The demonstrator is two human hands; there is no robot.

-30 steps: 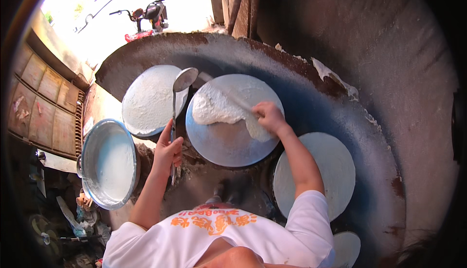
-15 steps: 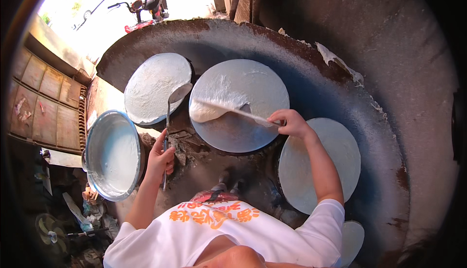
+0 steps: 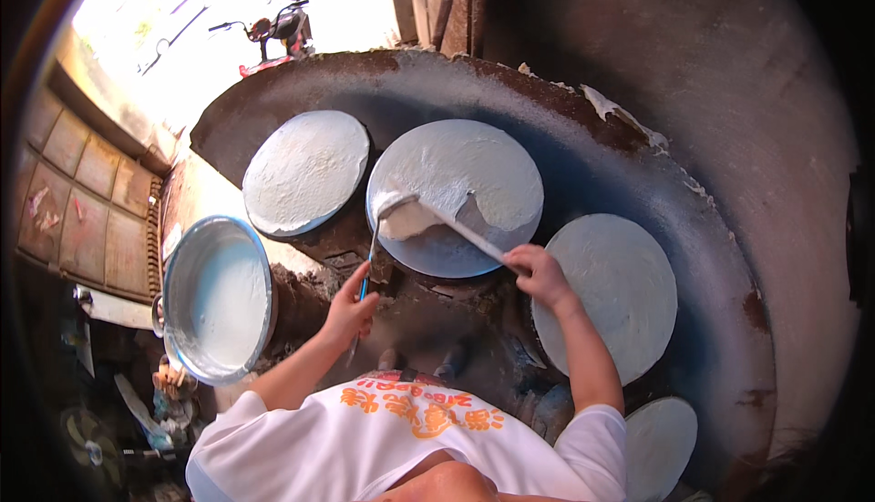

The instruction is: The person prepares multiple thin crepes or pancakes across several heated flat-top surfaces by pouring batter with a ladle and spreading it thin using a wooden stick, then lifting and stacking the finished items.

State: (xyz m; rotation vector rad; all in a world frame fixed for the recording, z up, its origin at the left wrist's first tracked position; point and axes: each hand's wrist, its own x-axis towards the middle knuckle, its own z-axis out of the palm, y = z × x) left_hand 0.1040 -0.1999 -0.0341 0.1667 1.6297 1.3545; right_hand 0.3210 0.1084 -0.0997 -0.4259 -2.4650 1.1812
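Observation:
My left hand (image 3: 351, 309) grips a ladle (image 3: 372, 251), its bowl tilted over the near-left part of the middle round griddle (image 3: 448, 256). My right hand (image 3: 541, 276) is closed on the end of a long flat spreader (image 3: 474, 238). The spreader's far end meets the ladle's bowl, and I cannot tell whether they touch. White batter (image 3: 456, 160) covers most of this griddle in an uneven layer. A strip along its near side is bare and bluish grey.
A basin of white batter (image 3: 266, 251) stands at the left. Other round white-coated griddles lie at the back left (image 3: 305, 172), right (image 3: 606, 297) and lower right (image 3: 663, 447). A curved sooty wall (image 3: 583, 137) borders them. Outside stands a two-wheeler (image 3: 283, 32); a fan (image 3: 91, 438) is lower left.
The ladle has moved right, from the left griddle's edge onto the middle griddle, against the spreader. Batter now covers more of the middle griddle. My view has shifted slightly.

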